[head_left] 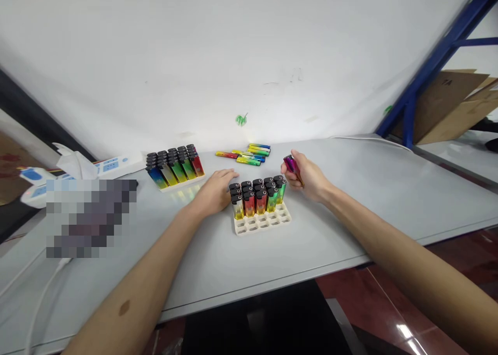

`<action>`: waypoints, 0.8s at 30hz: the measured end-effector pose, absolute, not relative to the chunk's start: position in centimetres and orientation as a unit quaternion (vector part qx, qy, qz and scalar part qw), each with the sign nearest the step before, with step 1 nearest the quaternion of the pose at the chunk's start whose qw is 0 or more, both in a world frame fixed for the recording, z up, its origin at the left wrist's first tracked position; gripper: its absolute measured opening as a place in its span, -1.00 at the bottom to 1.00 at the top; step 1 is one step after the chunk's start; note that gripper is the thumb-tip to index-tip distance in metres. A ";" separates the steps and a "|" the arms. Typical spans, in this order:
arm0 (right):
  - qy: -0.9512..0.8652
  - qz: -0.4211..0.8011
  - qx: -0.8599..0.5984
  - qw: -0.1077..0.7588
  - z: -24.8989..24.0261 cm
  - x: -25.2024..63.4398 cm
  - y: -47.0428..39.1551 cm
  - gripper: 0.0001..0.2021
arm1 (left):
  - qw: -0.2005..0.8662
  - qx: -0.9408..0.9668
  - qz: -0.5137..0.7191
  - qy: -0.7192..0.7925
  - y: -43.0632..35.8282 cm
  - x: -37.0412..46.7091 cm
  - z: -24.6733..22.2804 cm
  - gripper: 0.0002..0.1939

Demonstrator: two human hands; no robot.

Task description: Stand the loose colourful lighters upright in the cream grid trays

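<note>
In my right hand [309,176] a shiny purple lighter [290,163] is gripped, to the right of the near white rack [262,226]. Several upright lighters [261,202] with black tops and white, red and green bodies fill the rack's back rows. Its front rows show bare holes. My left hand [215,193] lies along the rack's left side, fingers stretched forward and apart; some of them are hidden by the lighters, and whether they press on the rack is unclear.
A second rack [167,188], full of coloured lighters [179,168], stands at back left. Several shiny lighter bodies [249,161] lie loose near the wall. Farther left are a white power strip [116,163], a blurred-out object [89,220] and a white cable [42,298].
</note>
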State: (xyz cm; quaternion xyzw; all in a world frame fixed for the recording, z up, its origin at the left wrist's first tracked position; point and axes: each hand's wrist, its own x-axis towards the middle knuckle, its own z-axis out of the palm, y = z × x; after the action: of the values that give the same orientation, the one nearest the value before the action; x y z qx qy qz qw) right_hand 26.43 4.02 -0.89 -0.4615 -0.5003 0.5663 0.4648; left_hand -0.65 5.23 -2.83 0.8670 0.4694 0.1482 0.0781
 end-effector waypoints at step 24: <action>-0.692 0.530 -0.373 0.319 1.8 29.6 2.9 -0.73 | 0.078 0.872 0.154 0.459 5.2 -0.7 -2.9 -0.37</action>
State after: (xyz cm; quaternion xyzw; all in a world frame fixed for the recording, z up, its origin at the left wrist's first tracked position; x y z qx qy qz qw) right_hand 29.57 2.85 1.85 -0.3728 -0.6918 0.5299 0.3189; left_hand -0.69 5.22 -2.87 0.8716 0.4588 0.1539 0.0780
